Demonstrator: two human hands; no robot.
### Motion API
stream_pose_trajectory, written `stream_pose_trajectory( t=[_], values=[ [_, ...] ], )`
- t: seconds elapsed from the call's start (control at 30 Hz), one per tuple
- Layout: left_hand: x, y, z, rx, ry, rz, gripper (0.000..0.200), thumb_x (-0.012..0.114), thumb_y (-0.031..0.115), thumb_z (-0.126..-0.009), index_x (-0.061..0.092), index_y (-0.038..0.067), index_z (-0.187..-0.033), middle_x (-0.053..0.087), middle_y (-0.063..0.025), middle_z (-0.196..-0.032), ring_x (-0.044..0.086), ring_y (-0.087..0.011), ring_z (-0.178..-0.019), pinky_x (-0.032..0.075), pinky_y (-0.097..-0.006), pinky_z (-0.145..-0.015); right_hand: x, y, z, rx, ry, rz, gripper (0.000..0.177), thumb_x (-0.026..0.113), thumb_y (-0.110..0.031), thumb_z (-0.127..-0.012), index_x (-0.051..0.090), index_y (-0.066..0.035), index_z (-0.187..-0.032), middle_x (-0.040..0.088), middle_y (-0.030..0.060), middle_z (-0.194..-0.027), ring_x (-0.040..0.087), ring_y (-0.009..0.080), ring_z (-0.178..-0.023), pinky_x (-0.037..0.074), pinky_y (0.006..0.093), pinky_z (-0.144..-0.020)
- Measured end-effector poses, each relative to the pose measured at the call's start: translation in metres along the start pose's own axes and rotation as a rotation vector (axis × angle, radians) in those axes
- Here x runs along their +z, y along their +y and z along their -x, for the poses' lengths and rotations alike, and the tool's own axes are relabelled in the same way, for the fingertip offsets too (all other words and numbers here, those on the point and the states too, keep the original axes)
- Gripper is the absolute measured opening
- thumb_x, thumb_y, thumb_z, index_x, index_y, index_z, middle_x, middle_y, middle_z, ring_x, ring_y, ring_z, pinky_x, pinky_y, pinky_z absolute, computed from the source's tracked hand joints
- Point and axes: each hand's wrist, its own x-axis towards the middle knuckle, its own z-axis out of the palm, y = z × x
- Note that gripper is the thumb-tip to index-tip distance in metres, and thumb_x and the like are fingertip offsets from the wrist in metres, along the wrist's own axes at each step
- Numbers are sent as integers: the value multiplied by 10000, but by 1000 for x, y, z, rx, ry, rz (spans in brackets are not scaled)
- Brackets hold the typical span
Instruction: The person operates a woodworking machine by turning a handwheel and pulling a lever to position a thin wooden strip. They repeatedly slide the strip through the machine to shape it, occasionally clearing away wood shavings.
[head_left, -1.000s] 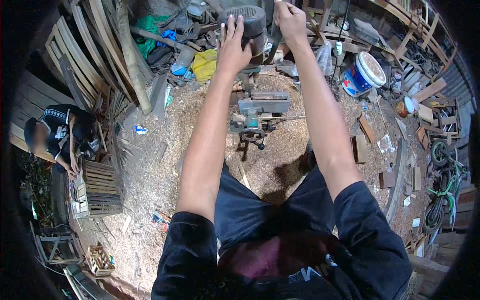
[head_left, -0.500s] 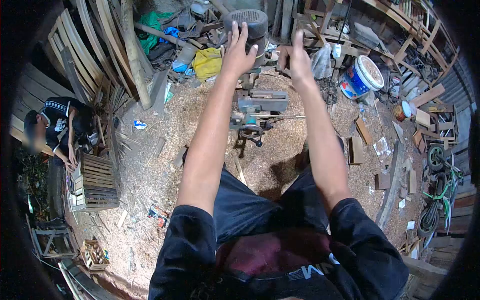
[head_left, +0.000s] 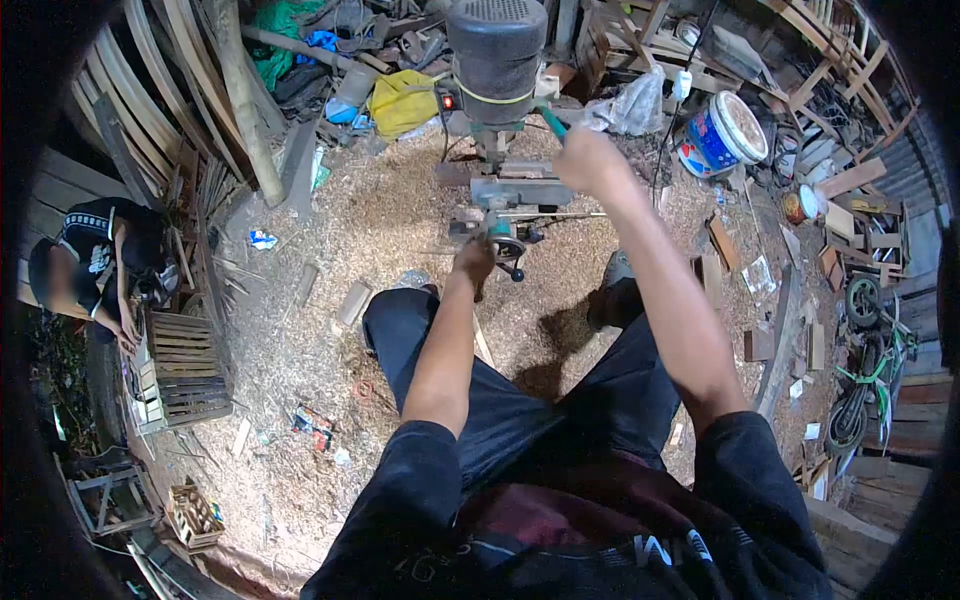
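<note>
In the head view a bench machine with a dark motor housing [head_left: 497, 60] on top stands in front of me. A red-lit switch [head_left: 447, 102] shows on its left side. My right hand [head_left: 592, 163] is closed round the lower end of its green lever [head_left: 551, 122]. Lower down, my left hand [head_left: 475, 262] is closed at the left side of the handwheel [head_left: 508, 250], its fingers mostly hidden. Between the hands sits the metal vise [head_left: 520, 190], with a dark piece [head_left: 455, 174] beside it that I cannot make out.
Wood shavings [head_left: 320, 370] cover the floor. A white and blue bucket [head_left: 722, 135] and a small green bike [head_left: 870, 370] are on the right. At left, a person [head_left: 105, 255] bends over a slatted wooden crate [head_left: 185, 365]. A yellow cloth [head_left: 405, 102] lies behind.
My left hand has come down from the motor housing to the handwheel. My right hand has moved down and taken hold of the green lever. The red switch light now shows.
</note>
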Motion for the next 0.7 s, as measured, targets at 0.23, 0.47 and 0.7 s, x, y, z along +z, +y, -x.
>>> stream_pose_trajectory(
  t=[0.23, 0.47, 0.7],
  values=[
    [-24, 33, 10, -289, 12, 249, 367, 594, 213, -909, 521, 49, -1229, 633, -271, -1116, 592, -444, -1066, 469, -488, -942, 119, 33, 63, 7, 322, -234, 316, 596, -81, -843, 499, 86, -1094, 630, 336, -875, 621, 507, -847, 491, 562, -741],
    [-25, 44, 16, -197, 131, 180, 314, 627, 192, -895, 524, 22, -1138, 541, -242, -1161, 542, -457, -1077, 453, -500, -930, 248, 77, 62, 69, 364, -438, 436, 537, -117, -934, 389, 92, -1286, 582, 376, -988, 591, 524, -874, 476, 563, -768],
    [-27, 58, 22, -122, 318, 206, 222, 655, 157, -877, 541, 19, -1009, 576, -236, -998, 551, -449, -978, 451, -508, -834, 322, 100, 43, 113, 347, -513, 486, 474, -137, -975, 279, 40, -1384, 589, 376, -959, 587, 545, -835, 462, 587, -702]
  ],
)
